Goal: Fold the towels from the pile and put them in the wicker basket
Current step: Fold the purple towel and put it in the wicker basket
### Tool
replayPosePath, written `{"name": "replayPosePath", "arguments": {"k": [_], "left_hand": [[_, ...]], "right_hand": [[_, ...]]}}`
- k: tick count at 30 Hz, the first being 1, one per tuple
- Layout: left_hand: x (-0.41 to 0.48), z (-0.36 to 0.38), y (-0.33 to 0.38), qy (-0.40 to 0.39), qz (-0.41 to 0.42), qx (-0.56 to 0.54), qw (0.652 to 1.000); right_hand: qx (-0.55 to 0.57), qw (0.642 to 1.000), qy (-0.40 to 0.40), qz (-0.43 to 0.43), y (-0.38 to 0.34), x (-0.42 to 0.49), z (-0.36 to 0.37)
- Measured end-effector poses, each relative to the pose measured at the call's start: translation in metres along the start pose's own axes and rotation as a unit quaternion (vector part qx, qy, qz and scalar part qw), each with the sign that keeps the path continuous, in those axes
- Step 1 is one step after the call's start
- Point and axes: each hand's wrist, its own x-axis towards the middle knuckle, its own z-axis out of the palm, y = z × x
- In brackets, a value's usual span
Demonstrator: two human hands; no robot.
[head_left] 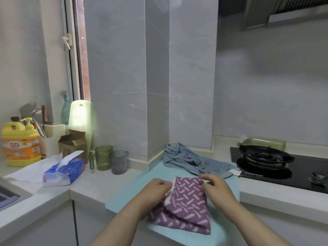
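A purple towel [186, 205] with pale dashes lies partly folded on a light blue mat [124, 194] on the counter in front of me. My left hand [156, 189] pinches its far left edge, fingers curled on the white hem. My right hand [216, 185] grips the far right corner. Behind the purple towel a grey-blue towel [188, 158] lies crumpled against the tiled pillar. No wicker basket is in view.
A black gas hob [276, 167] with a burner stands to the right. On the left are a tissue pack [65, 171], two glass cups [111, 159], a cardboard box [73, 144], a yellow detergent jug [20, 142] and a sink edge [10, 194].
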Motion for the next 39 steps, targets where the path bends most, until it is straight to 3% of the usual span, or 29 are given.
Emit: {"name": "replayPosePath", "arguments": {"k": [3, 5, 9, 14, 25, 32, 39], "left_hand": [[0.014, 0.01, 0.014, -0.018, -0.016, 0.033, 0.999], [0.022, 0.016, 0.017, -0.031, -0.027, 0.025, 0.999], [0.031, 0.019, 0.011, -0.045, -0.044, -0.002, 0.998], [0.028, 0.007, 0.013, -0.034, -0.057, -0.155, 0.986], [0.027, -0.038, -0.008, 0.006, -0.052, -0.197, 0.979], [0.024, -0.039, -0.028, 0.026, -0.049, -0.124, 0.991], [0.025, -0.029, -0.044, 0.079, 0.005, -0.028, 0.996]], "right_hand": [[-0.127, 0.988, -0.078, -0.039, 0.028, -0.003, 0.012], [-0.164, 0.982, -0.079, -0.05, 0.038, -0.002, 0.019], [-0.151, 0.985, -0.07, -0.036, 0.04, 0.001, 0.017], [-0.086, 0.993, -0.056, -0.058, 0.036, 0.0, 0.017], [-0.149, 0.98, -0.109, -0.076, 0.005, -0.005, 0.039], [-0.218, 0.96, -0.166, -0.061, -0.007, -0.004, 0.051], [-0.29, 0.929, -0.222, -0.054, -0.012, 0.001, 0.053]]}}
